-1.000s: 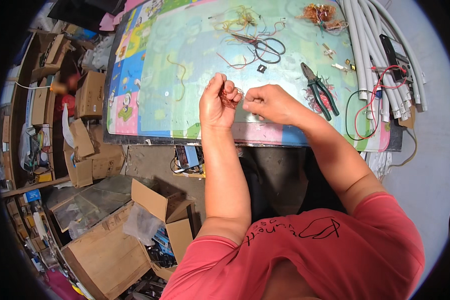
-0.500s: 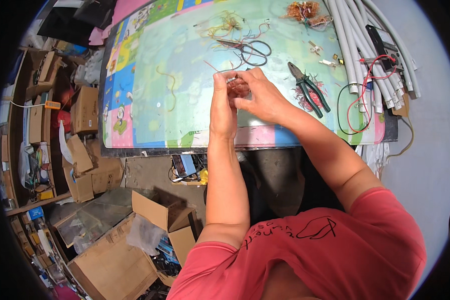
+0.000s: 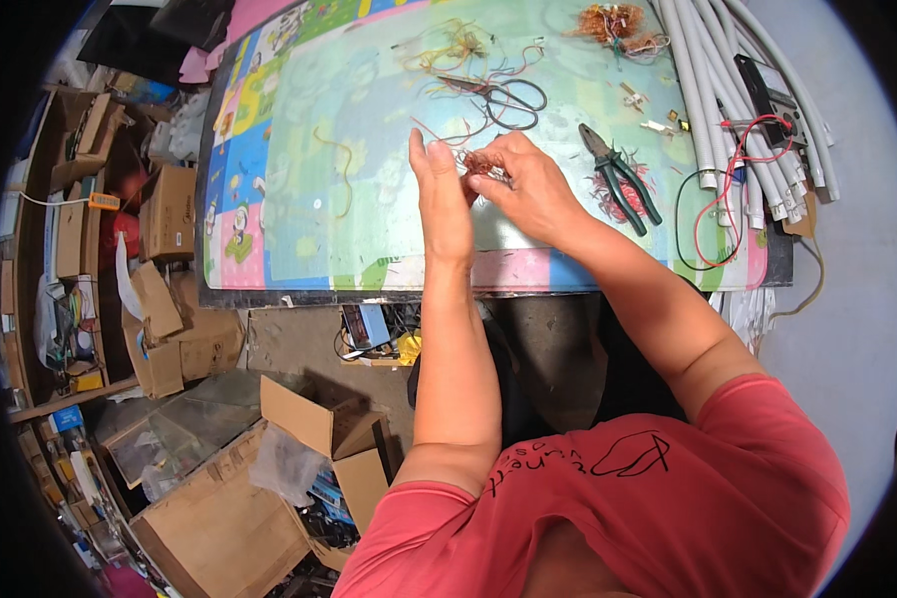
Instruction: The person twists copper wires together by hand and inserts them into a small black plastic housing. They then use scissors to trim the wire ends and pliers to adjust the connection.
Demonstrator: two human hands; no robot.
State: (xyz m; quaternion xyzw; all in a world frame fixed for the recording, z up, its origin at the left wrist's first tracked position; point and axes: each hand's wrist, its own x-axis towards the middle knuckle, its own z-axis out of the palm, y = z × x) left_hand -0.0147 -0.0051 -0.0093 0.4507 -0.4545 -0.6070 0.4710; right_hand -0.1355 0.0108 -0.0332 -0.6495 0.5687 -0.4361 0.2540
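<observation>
A small tangle of copper-coloured wire [image 3: 480,162] is pinched in the fingers of my right hand [image 3: 533,189] above the near middle of the table. My left hand [image 3: 444,204] stands edge-on just left of it, fingers stretched upward. Its palm side faces the wire; whether it touches the tangle is hard to make out. Beyond both hands lie black-handled scissors [image 3: 513,105], among thin loose wires [image 3: 458,45]. Pliers with dark green handles [image 3: 618,179] rest to the right, over a pile of red wire scraps [image 3: 636,184].
A bundle of copper wire [image 3: 608,20] sits at the far right. White tubes [image 3: 703,110] line the right edge, with a meter [image 3: 767,95] and its red and black leads on them. One yellowish wire [image 3: 347,169] lies at left. Cardboard boxes [image 3: 219,508] crowd the floor.
My left fingers have straightened and come away from my right hand, exposing the copper wire tangle. My right hand has stayed nearly in place. The view has shifted slightly.
</observation>
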